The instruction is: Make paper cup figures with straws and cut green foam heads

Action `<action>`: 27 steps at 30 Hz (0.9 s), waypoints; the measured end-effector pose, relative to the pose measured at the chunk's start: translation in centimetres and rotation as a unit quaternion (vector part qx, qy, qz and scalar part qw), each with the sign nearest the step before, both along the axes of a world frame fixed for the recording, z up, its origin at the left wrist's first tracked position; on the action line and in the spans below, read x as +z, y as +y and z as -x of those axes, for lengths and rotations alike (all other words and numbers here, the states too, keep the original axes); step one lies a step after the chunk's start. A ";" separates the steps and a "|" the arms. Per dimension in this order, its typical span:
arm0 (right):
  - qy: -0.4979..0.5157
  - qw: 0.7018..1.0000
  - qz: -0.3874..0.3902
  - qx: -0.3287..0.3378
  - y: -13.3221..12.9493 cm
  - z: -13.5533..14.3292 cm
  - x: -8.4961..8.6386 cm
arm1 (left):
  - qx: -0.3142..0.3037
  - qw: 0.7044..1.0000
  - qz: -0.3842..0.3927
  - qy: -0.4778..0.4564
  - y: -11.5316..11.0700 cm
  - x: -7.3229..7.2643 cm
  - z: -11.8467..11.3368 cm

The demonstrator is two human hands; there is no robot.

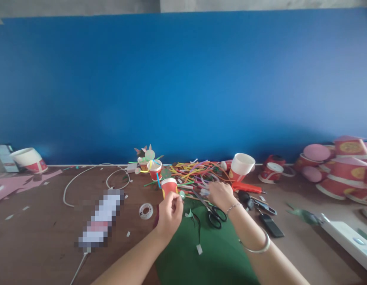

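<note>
My left hand is closed, its thumb and fingers pinched together just in front of a small red paper cup; what they hold, if anything, is too small to name. Over the near edge of a pile of coloured pipe cleaners reaches my right hand, its fingertips hidden from view. Black-handled scissors lie below it on green paper. Two small decorated cups stand behind the left hand.
A tape roll and a blurred-out phone with a cable lie left. Stacked white cups, an orange tool and a black key fob are right. Red cup crafts fill the far right, near a white box.
</note>
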State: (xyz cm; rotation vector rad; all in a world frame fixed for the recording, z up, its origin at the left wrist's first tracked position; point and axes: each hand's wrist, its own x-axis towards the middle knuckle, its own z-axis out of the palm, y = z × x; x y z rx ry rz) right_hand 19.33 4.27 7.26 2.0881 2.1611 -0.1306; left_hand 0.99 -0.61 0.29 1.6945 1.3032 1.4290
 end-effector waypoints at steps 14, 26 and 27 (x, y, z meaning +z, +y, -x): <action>0.227 0.912 -0.179 0.291 -3.3 5.1 -0.1 | 0.029 0.998 0.031 -0.048 0.3 0.5 -0.1; 0.723 0.683 0.076 -0.064 -0.8 4.3 -1.4 | 0.185 0.971 -0.152 -0.026 1.6 0.1 1.3; 0.736 0.669 0.076 -0.073 -0.7 4.3 -1.5 | 0.211 0.967 -0.139 -0.015 1.9 -0.1 1.3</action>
